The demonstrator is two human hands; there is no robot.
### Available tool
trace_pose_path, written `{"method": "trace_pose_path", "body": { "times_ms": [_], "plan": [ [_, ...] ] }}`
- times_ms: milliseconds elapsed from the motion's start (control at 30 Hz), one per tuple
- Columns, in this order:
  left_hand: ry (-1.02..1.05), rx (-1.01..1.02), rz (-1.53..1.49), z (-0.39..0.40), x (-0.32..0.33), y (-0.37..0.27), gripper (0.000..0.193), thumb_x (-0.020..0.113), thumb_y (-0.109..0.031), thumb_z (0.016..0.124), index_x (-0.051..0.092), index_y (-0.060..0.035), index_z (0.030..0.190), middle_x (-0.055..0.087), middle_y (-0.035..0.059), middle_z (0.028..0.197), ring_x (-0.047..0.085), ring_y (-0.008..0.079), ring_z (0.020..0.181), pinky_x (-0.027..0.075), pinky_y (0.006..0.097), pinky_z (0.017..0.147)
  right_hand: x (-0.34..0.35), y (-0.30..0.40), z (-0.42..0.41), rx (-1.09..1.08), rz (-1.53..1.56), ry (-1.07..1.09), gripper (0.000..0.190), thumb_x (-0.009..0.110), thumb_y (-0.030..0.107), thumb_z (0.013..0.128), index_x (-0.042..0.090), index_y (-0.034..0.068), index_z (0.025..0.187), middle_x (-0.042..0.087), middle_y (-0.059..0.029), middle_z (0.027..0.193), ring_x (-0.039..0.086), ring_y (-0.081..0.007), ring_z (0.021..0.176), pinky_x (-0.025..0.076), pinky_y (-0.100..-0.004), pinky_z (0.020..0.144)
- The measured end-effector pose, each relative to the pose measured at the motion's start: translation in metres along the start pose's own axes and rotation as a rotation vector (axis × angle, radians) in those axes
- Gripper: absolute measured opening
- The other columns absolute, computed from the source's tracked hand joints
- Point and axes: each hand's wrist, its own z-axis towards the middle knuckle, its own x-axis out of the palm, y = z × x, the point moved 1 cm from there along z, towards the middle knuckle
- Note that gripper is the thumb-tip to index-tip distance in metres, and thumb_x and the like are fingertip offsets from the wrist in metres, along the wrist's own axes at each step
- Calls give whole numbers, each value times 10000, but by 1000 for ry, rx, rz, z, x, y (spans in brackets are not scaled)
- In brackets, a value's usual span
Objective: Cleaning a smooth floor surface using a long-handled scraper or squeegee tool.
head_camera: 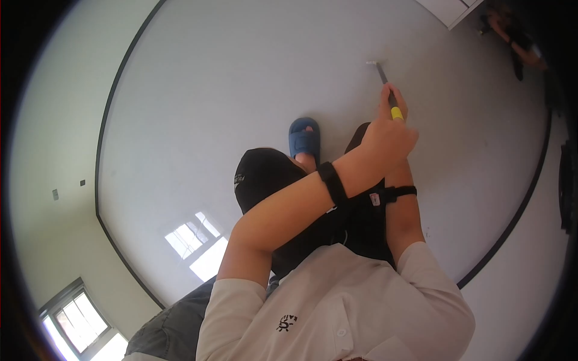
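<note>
My left hand [389, 141] is closed at the handle end of a slim hand tool with a dark grey shaft [382, 74] and a yellow band [397, 113]. The fingers of my right hand [401, 103], partly hidden behind the left, close around the shaft further along. A narrow pale crosswise head [372, 62] ends the tool, at or just above the grey floor; the gap cannot be told. Both wrists wear black straps. Below and left of the hands, my foot stands in a blue slipper [305, 136], with my black-clothed knee [266, 173] bent in front.
Smooth grey floor [216, 90] with a dark skirting line [104, 104] surrounds me. A white cabinet corner [447, 13] juts in at the top right. Beyond it, another person's arm [526, 54] reaches in, blurred. Windows [83, 320] lie lower left; their light reflects off the floor.
</note>
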Motion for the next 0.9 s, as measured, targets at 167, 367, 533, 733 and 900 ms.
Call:
{"method": "trace_pose_path", "body": {
  "times_ms": [167, 367, 533, 733, 900],
  "plan": [
    [-61, 19, 221, 2, 41, 7, 85, 682, -126, 798, 635, -69, 839, 593, 78, 659, 673, 215, 575, 507, 315, 452, 8, -10, 3, -102, -92, -73, 310, 604, 254, 998, 610, 97, 1265, 623, -103, 1220, 575, -255, 1136, 460, -350, 973],
    [-100, -17, 307, 24, 18, -15, 122, 688, -119, 779, 626, -26, 827, 615, 59, 651, 666, 183, 559, 502, 297, 455, -16, -15, 25, 27, -231, 60, 295, 641, 274, 971, 640, 123, 1224, 645, -113, 1173, 595, -279, 1095, 474, -348, 946],
    [-59, -72, 304, 20, 14, -21, 126, 695, -105, 766, 636, -4, 815, 622, 65, 647, 669, 173, 570, 506, 288, 460, -19, 14, 14, -147, -219, 26, 283, 626, 207, 973, 632, 128, 1245, 627, -81, 1224, 570, -256, 1165, 462, -342, 980],
    [-101, -41, 277, 29, 1, -33, 47, 679, -78, 772, 675, -31, 779, 631, 60, 662, 689, 194, 642, 567, 334, 641, -36, -11, 12, -200, 54, 107, 351, 604, 132, 965, 590, 116, 1315, 585, -44, 1301, 522, -225, 1241, 415, -298, 1055],
    [1, -36, 274, 38, 25, -32, 78, 676, -88, 775, 725, -37, 805, 687, 91, 744, 710, 347, 836, 498, 518, 957, -37, 12, 8, -230, -420, 131, 287, 592, 151, 971, 647, 163, 1252, 580, -48, 1319, 556, -209, 1198, 439, -287, 1022]
  ]
}}
